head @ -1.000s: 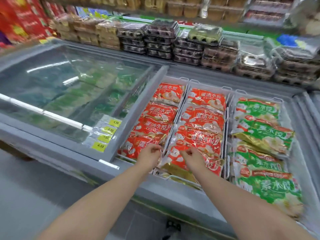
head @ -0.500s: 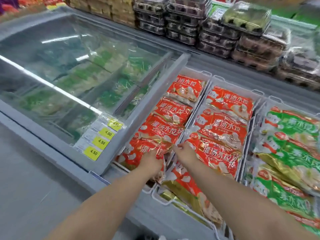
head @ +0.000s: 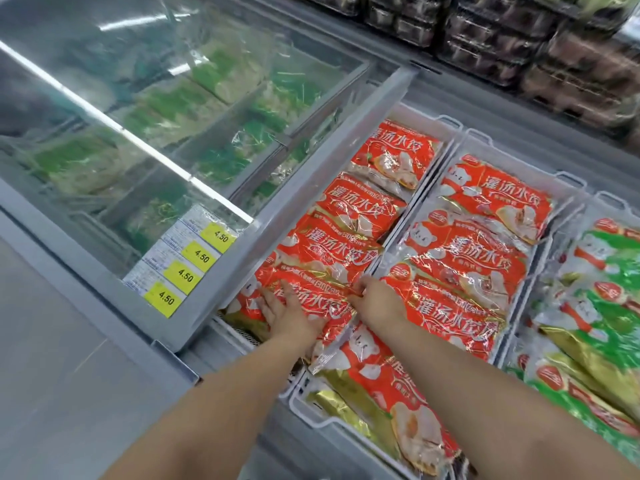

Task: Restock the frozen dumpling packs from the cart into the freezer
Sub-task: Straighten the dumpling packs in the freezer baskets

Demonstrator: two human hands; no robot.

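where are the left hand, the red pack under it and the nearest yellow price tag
left hand point(head: 289, 315), head view, back of the hand
red pack point(head: 327, 304), head view, printed front just right of that hand
nearest yellow price tag point(head: 162, 298), head view, middle of the label

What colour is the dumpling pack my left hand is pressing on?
The dumpling pack is red-orange with white lettering, seen in the head view.

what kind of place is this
Most likely a supermarket's frozen-food aisle: a chest freezer with a sliding glass lid, rows of red dumpling packs inside it, yellow 4.50 price tags stuck on the lid, and stacked clear cartons, apparently eggs, on the shelf behind.
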